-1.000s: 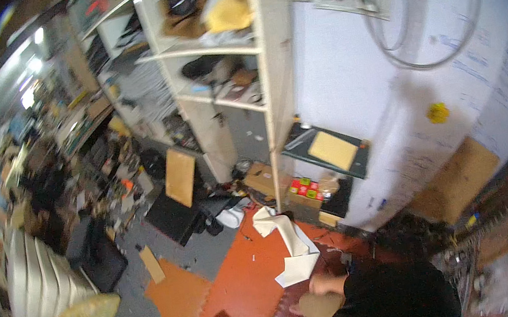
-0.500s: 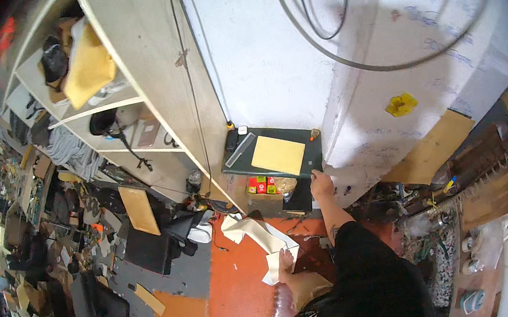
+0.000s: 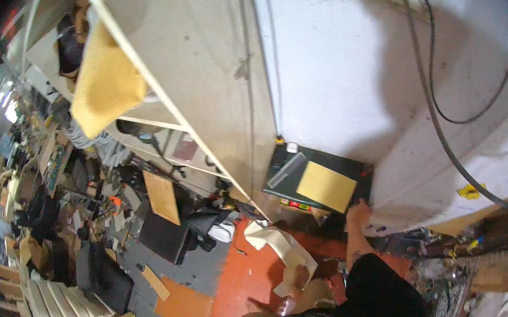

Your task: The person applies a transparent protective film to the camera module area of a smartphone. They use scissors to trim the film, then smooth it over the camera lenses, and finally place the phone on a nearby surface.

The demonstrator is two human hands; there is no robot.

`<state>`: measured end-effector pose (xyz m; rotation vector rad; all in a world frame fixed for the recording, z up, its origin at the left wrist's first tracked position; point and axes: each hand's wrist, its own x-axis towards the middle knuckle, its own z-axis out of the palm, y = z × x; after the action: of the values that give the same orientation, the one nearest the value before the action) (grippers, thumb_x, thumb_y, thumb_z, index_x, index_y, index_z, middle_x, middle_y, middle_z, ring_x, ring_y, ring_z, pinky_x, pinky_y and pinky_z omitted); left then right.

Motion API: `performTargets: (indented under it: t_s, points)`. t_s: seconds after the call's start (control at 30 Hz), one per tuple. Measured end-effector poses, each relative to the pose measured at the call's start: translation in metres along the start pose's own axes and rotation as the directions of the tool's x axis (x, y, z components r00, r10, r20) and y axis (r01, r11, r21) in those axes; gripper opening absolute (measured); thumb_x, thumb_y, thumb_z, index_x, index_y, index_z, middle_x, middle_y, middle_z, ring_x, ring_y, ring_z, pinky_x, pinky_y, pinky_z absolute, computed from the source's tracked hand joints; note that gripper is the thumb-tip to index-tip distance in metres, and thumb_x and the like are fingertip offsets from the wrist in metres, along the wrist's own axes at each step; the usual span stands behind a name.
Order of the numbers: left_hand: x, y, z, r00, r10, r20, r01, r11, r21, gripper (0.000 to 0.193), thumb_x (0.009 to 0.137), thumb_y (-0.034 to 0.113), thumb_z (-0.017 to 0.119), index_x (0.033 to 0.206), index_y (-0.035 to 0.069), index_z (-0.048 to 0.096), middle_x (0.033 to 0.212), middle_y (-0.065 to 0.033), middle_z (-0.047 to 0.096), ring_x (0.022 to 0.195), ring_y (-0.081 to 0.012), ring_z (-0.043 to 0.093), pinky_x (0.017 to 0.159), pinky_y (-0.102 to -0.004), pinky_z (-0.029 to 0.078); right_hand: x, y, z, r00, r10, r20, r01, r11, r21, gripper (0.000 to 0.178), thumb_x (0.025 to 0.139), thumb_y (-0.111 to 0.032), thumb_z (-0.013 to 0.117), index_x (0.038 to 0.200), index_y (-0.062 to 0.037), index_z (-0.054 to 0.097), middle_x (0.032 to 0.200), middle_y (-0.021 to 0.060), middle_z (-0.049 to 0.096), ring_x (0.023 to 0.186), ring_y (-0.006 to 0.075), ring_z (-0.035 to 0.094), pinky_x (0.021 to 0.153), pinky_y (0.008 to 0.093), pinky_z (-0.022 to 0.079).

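Note:
My right hand (image 3: pixel 356 214) reaches forward to the front right corner of a dark green board (image 3: pixel 280 184), its fingers closed at the edge; the fingertips are partly hidden. On the board lie a yellow sheet (image 3: pixel 327 186) and a grey ruler-like strip (image 3: pixel 288 172). Beneath its front edge, small red and yellow boxes (image 3: pixel 295 204) show in part. A long cream strip of sheet material (image 3: pixel 281 244) lies bent on the red floor nearer to me. Blurred skin-toned shapes show by its near end; whether one is my left hand I cannot make out.
A tall shelf unit (image 3: pixel 189 58) stands left of the board, with yellow foam (image 3: pixel 106 82) sticking out. A thick cable (image 3: pixel 437 115) hangs along the wall at right. Cream cushions (image 3: pixel 62 312), a black panel (image 3: pixel 164 234) and scraps cover the floor at left.
The view has shifted, and the board now sits further right and lower in it. My right hand stays at the board's corner. Less of the boxes beneath shows.

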<state>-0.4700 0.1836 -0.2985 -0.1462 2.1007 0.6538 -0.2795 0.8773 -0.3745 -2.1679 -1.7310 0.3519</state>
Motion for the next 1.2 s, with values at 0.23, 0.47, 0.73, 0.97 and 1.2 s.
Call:
performTargets:
  t_s: [0.23, 0.47, 0.73, 0.97, 1.2]
  points:
    - [0.069, 0.140, -0.041, 0.863, 0.501, 0.056, -0.474, 0.768, 0.430, 0.043, 0.093, 0.041, 0.071, 0.115, 0.004, 0.073, 0.106, -0.0197, 0.076, 0.096, -0.0384, 0.072, 0.086, -0.0461, 0.057, -0.062, 0.058, -0.003, 0.991, -0.094, -0.097, 0.126, 0.905, 0.407, 0.017, 0.089, -0.014, 0.061, 0.100, -0.0019, 0.065, 0.098, 0.0263, 0.070, 0.094, 0.0454, 0.068, 0.082, 0.0541, 0.052]
    - [0.037, 0.520, -0.092, -0.020, 0.972, -0.233, -0.942, 0.059, 0.329, 0.035, 0.096, 0.021, 0.067, 0.123, -0.002, 0.067, 0.111, -0.0271, 0.071, 0.107, -0.0420, 0.068, 0.091, -0.0464, 0.054, -0.230, 0.122, -0.112, 0.957, -0.283, -0.066, 0.291, 0.922, 0.257, 0.031, 0.088, -0.025, 0.073, 0.101, 0.0026, 0.067, 0.086, 0.0226, 0.068, 0.080, 0.0378, 0.067, 0.072, 0.0479, 0.051]
    - [0.154, 0.756, -0.052, 0.477, 0.866, -0.152, -0.578, 0.439, 0.688, 0.099, 0.086, 0.074, 0.061, 0.161, 0.016, 0.033, 0.166, -0.0192, 0.029, 0.146, -0.0505, 0.032, 0.104, -0.0656, 0.045, -0.290, 0.084, -0.211, 0.986, 0.000, -0.165, 0.076, 0.886, 0.457, 0.019, 0.088, -0.014, 0.069, 0.099, 0.0018, 0.065, 0.082, 0.0158, 0.068, 0.075, 0.0242, 0.066, 0.069, 0.0397, 0.053]
    - [0.173, 0.766, -0.054, 0.072, 0.932, -0.356, -0.599, 0.326, 0.731, 0.061, 0.091, 0.056, 0.066, 0.137, 0.016, 0.064, 0.133, -0.0100, 0.068, 0.111, -0.0328, 0.068, 0.083, -0.0442, 0.056, -0.325, 0.047, -0.239, 0.969, 0.189, -0.157, -0.083, 0.853, 0.516, 0.013, 0.093, -0.010, 0.069, 0.095, 0.0023, 0.065, 0.085, 0.0137, 0.069, 0.077, 0.0199, 0.065, 0.072, 0.0388, 0.054]
    - [0.031, 0.569, -0.134, 0.479, 0.875, -0.071, -0.763, 0.375, -0.527, 0.055, 0.090, 0.025, 0.078, 0.134, -0.001, 0.060, 0.126, -0.0113, 0.069, 0.102, -0.0219, 0.070, 0.079, -0.0409, 0.058, -0.329, -0.053, -0.290, 0.987, -0.124, 0.099, 0.021, 0.720, 0.694, 0.012, 0.091, -0.009, 0.071, 0.096, 0.0005, 0.067, 0.093, 0.0132, 0.070, 0.085, 0.0227, 0.069, 0.077, 0.0386, 0.055]
